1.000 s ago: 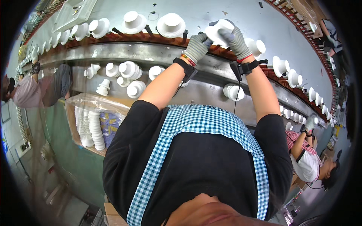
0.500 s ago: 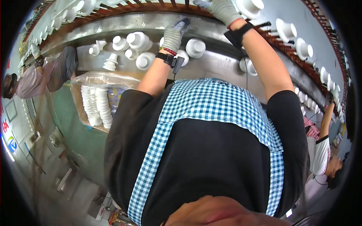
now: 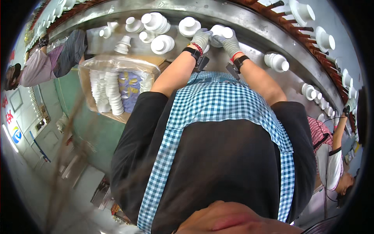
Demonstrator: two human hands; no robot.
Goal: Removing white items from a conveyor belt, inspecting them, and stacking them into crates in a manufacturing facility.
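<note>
Nearest the camera, low in the frame, the person's black top and blue-and-white checked apron [image 3: 218, 128] are filling the centre, with both bare forearms reaching up toward the top middle.

At the top centre, the left hand in a grey knit glove [image 3: 201, 39] and the right hand in a grey knit glove [image 3: 231, 43] are closing together from either side on one white ceramic cup-shaped piece [image 3: 219, 32]. Both hands are gripping it, apparently because the piece is smooth and fragile. It is sitting at the near edge of the curved grey metal bench [image 3: 249, 27], touching both gloves.

Just left of the hands, other white ceramic pieces [image 3: 161, 43] are standing mouth-down in a loose group, leaving little free room on that side. To the right, a stacked white ceramic piece [image 3: 277, 62] is standing well apart, so the bench there is more open.

At centre left, a plastic-wrapped cardboard box of stacked white cups [image 3: 113, 87] is resting below the bench edge.

Farther off, along the upper right, white ceramic cups on brown rack pegs [image 3: 323, 39] are hanging. Other workers are standing at the far left and lower right.
</note>
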